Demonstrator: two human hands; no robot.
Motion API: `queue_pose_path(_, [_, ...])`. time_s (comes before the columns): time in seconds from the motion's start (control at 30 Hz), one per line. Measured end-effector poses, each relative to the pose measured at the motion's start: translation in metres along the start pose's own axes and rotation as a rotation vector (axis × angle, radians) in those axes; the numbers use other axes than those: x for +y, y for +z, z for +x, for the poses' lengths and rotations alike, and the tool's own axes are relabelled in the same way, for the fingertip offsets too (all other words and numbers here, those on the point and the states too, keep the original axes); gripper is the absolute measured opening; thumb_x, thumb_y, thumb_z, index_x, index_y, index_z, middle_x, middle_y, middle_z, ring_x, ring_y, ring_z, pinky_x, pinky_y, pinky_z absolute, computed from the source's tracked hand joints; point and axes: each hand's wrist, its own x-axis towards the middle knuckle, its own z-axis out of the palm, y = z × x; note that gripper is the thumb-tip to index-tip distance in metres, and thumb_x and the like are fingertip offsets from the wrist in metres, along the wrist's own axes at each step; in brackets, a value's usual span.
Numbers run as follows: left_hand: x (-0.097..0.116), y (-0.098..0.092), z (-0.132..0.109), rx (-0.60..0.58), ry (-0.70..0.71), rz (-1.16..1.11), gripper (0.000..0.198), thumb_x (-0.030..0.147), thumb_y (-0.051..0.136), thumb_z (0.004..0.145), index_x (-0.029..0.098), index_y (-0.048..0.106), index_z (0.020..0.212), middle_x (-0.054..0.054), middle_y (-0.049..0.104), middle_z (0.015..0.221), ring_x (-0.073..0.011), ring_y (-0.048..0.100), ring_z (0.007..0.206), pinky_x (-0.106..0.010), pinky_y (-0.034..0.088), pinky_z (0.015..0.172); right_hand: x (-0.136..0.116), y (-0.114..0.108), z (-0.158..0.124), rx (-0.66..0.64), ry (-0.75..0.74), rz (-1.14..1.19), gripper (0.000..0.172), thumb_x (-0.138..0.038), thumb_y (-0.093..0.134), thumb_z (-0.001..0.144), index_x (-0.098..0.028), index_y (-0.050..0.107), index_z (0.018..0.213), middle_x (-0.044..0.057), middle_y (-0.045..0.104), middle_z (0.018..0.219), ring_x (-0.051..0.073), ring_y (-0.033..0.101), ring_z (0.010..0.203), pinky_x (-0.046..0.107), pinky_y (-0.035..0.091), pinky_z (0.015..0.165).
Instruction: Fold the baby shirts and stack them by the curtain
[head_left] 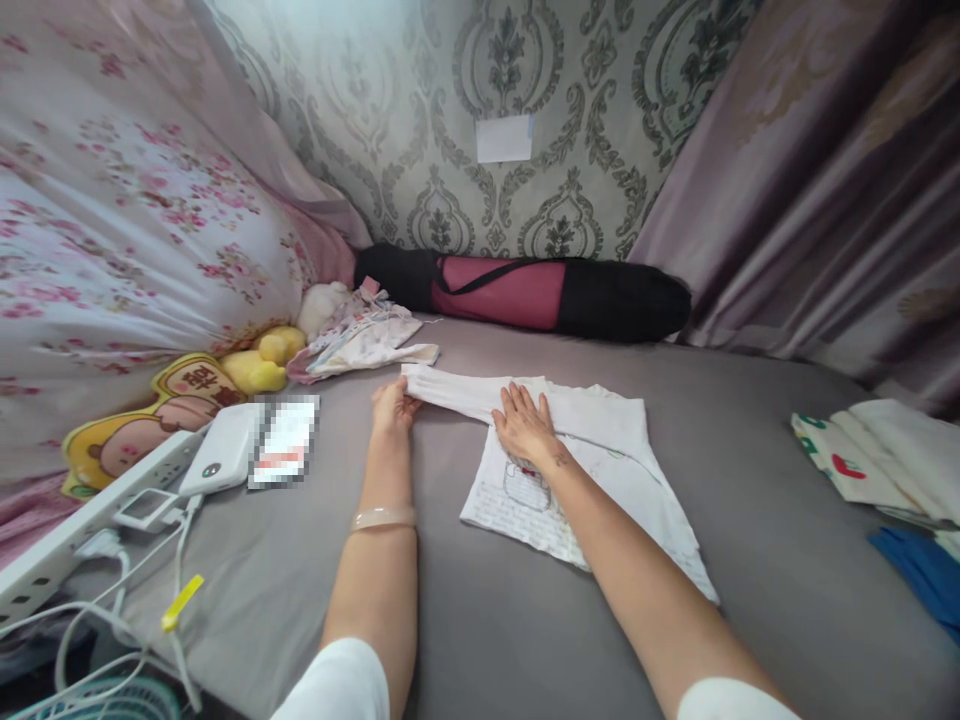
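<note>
A white long-sleeved shirt [615, 480] with a printed drawing and lines of text lies on the grey sheet [480, 620], one side folded over its front. Its sleeve stretches out to the left. At the cuff end, my left hand [394, 402] pinches the sleeve between thumb and fingers. My right hand [523, 425] rests flat with fingers spread where the sleeve meets the body, covering part of the print.
Folded clothes [885, 455] and a blue cloth [919, 575] sit at right. A long black-and-red bag [499, 290] lies along the wall. Crumpled clothing [367, 335], plush toys [259, 360], a power bank [223, 448], a power strip [97, 500] and cables occupy the left.
</note>
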Motion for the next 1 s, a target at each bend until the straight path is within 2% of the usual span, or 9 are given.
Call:
queue_pose_path(0.1, [0.003, 0.009, -0.009, -0.027, -0.018, 0.050, 0.009, 0.006, 0.056, 0.084, 0.012, 0.059, 0.090, -0.001, 0.063, 0.066, -0.0161, 0.067, 0.066, -0.037, 0.058, 0.075, 0.002, -0.009, -0.001, -0.019, -0.028, 0.119, 0.062, -0.040, 0.024, 0.098, -0.009, 0.022, 0.152, 0.010, 0.013, 0.160, 0.023, 0.009, 0.148, 0.051, -0.002, 0.117])
queue_pose_path(0.23, [0.006, 0.023, -0.025, -0.197, -0.003, 0.027, 0.009, 0.006, 0.058, 0.081, 0.012, 0.061, 0.087, -0.004, 0.067, 0.072, -0.0163, 0.067, 0.070, -0.035, 0.057, 0.076, 0.016, -0.034, -0.006, 0.059, 0.019, 0.484, 0.060, -0.041, 0.023, 0.098, -0.014, 0.026, 0.151, 0.009, 0.020, 0.159, 0.020, 0.013, 0.147, 0.047, 0.003, 0.119])
queue_pose_path(0.3, [0.005, 0.031, -0.034, -0.319, 0.036, 0.036, 0.007, 0.008, 0.061, 0.079, 0.012, 0.061, 0.084, -0.004, 0.068, 0.073, -0.0145, 0.065, 0.067, -0.033, 0.056, 0.074, 0.027, -0.048, -0.011, 0.148, 0.095, 0.717, 0.057, -0.042, 0.026, 0.098, -0.014, 0.035, 0.148, 0.011, 0.029, 0.156, 0.019, 0.021, 0.145, 0.042, 0.010, 0.119])
queue_pose_path(0.37, [0.003, 0.038, -0.045, -0.424, 0.070, 0.086, 0.005, 0.012, 0.064, 0.077, 0.013, 0.061, 0.082, -0.003, 0.067, 0.072, -0.0122, 0.063, 0.063, -0.030, 0.055, 0.071, 0.039, -0.059, -0.018, 0.176, 0.189, 1.007, 0.055, -0.044, 0.030, 0.098, -0.014, 0.042, 0.143, 0.013, 0.037, 0.152, 0.019, 0.032, 0.141, 0.039, 0.021, 0.117])
queue_pose_path(0.47, [-0.004, 0.049, -0.065, -0.536, 0.095, 0.174, 0.011, 0.019, 0.068, 0.076, 0.013, 0.062, 0.083, -0.002, 0.065, 0.070, -0.0104, 0.060, 0.061, -0.027, 0.053, 0.068, 0.053, -0.069, -0.029, 0.088, 0.330, 1.432, 0.053, -0.046, 0.028, 0.099, -0.013, 0.045, 0.138, 0.017, 0.046, 0.145, 0.021, 0.049, 0.129, 0.038, 0.039, 0.108])
queue_pose_path(0.53, [-0.011, 0.056, -0.078, -0.591, 0.100, 0.209, 0.017, 0.023, 0.071, 0.075, 0.014, 0.062, 0.086, -0.001, 0.064, 0.070, -0.0101, 0.059, 0.062, -0.026, 0.052, 0.068, 0.059, -0.070, -0.035, 0.018, 0.388, 1.596, 0.053, -0.045, 0.025, 0.100, -0.011, 0.046, 0.136, 0.020, 0.050, 0.141, 0.021, 0.056, 0.121, 0.038, 0.045, 0.102])
queue_pose_path(0.67, [-0.031, 0.065, -0.101, -0.682, 0.105, 0.262, 0.026, 0.030, 0.074, 0.073, 0.014, 0.061, 0.089, -0.002, 0.064, 0.075, -0.0116, 0.060, 0.066, -0.026, 0.050, 0.068, 0.065, -0.069, -0.039, -0.021, 0.421, 1.653, 0.053, -0.045, 0.023, 0.100, -0.010, 0.047, 0.132, 0.022, 0.053, 0.137, 0.022, 0.061, 0.115, 0.037, 0.049, 0.096])
queue_pose_path(0.87, [-0.072, 0.071, -0.126, -0.789, 0.165, 0.405, 0.035, 0.041, 0.070, 0.078, 0.014, 0.062, 0.098, -0.004, 0.065, 0.076, -0.0150, 0.061, 0.069, -0.028, 0.049, 0.067, 0.071, -0.070, -0.037, -0.074, 0.353, 1.518, 0.058, -0.048, 0.014, 0.098, -0.010, 0.054, 0.117, 0.022, 0.060, 0.126, 0.024, 0.065, 0.108, 0.038, 0.053, 0.088])
queue_pose_path(1.0, [-0.089, 0.070, -0.145, -0.950, 0.208, 0.536, 0.040, 0.042, 0.066, 0.081, 0.014, 0.062, 0.109, -0.010, 0.069, 0.096, -0.0198, 0.064, 0.089, -0.031, 0.049, 0.081, 0.076, -0.070, -0.036, -0.096, 0.344, 1.490, 0.068, -0.057, 0.010, 0.095, -0.012, 0.059, 0.106, 0.020, 0.069, 0.104, 0.026, 0.068, 0.097, 0.040, 0.055, 0.080])
